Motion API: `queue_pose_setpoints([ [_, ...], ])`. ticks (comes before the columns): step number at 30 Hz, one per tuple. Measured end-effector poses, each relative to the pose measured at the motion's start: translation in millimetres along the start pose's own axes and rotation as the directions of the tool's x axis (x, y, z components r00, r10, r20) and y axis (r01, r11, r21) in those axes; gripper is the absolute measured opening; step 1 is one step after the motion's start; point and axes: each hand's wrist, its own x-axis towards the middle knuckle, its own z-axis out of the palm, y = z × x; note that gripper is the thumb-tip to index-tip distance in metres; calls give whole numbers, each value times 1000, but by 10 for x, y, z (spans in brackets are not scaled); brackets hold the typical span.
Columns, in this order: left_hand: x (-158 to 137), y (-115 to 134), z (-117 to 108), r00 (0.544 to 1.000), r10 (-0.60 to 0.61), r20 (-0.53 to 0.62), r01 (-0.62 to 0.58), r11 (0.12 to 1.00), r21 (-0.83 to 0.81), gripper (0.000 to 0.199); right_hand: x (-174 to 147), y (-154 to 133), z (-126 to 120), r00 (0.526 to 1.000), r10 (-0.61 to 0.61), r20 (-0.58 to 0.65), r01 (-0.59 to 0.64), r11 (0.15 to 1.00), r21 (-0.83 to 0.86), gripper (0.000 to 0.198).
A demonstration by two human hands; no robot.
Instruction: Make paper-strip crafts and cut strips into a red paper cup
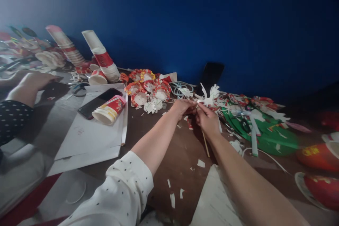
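Observation:
Both my hands meet at the middle of the brown table. My right hand [209, 120] pinches a paper flower whose white cut strips [212, 93] fan out just above the fingers. Its thin wooden stick [206, 144] slants down below that hand toward me. My left hand [184, 108] is closed at the flower's base, its fingertips touching those of the right hand. The exact spot where the fingers grip is partly hidden. To the left of my hands lie several cut paper cups with red and yellow rims [148, 90].
White paper sheets [87, 134] carry a phone [102, 102] and a paper cup [111, 109]. Cup stacks [103, 58] lean near the blue wall. A green disc [278, 141] holds scraps; red bowl-like pieces [321, 190] lie far right. A co-worker's hand [34, 81] is at left.

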Motion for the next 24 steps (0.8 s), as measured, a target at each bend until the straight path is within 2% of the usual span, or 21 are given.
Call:
queue_pose_setpoints([
  [4, -5, -11, 33, 1000, -15, 20, 15, 1000, -3, 15, 17, 41, 20, 1000, 10, 11, -10, 999, 43, 58],
  [10, 30, -47, 64, 999, 19, -48, -16, 998, 55, 19, 63, 140, 5, 987, -161, -3, 157, 969, -190, 46],
  [13, 53, -65, 67, 996, 38, -75, -33, 997, 65, 20, 65, 141, -3, 976, -217, -15, 206, 945, -256, 43],
  [24, 62, -64, 86, 995, 44, -94, -38, 997, 66, 21, 38, 121, 32, 971, -236, -38, 217, 936, -276, 43],
])
